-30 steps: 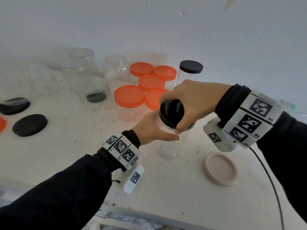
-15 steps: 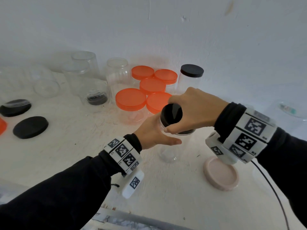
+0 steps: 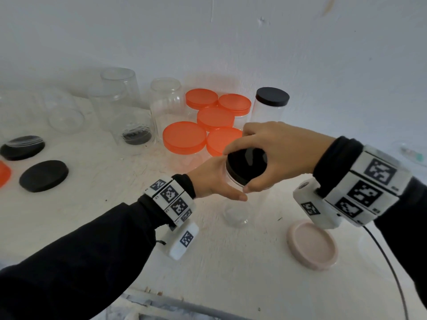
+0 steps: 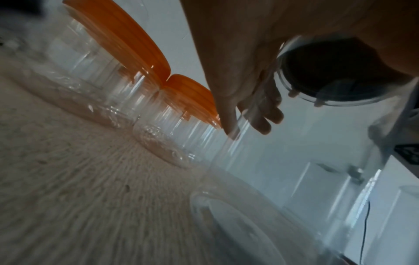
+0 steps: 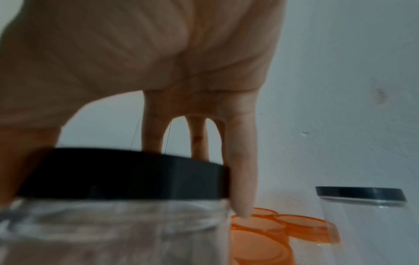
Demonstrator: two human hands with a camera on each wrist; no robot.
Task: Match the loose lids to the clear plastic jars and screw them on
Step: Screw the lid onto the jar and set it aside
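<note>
Where fingers (image 3: 233,147) ring lid rim (image 5: 122,179)

A tall clear plastic jar (image 3: 240,204) stands upright on the white desk (image 3: 97,222), a black lid (image 3: 246,166) seated on its mouth. Behind it cluster five orange-lidded jars (image 3: 184,137) and one black-capped jar (image 3: 272,105), with open clear jars (image 3: 165,105) to their left. A loose black lid (image 3: 44,176) lies flat at far left, a pink lid (image 3: 312,244) at near right.
</note>
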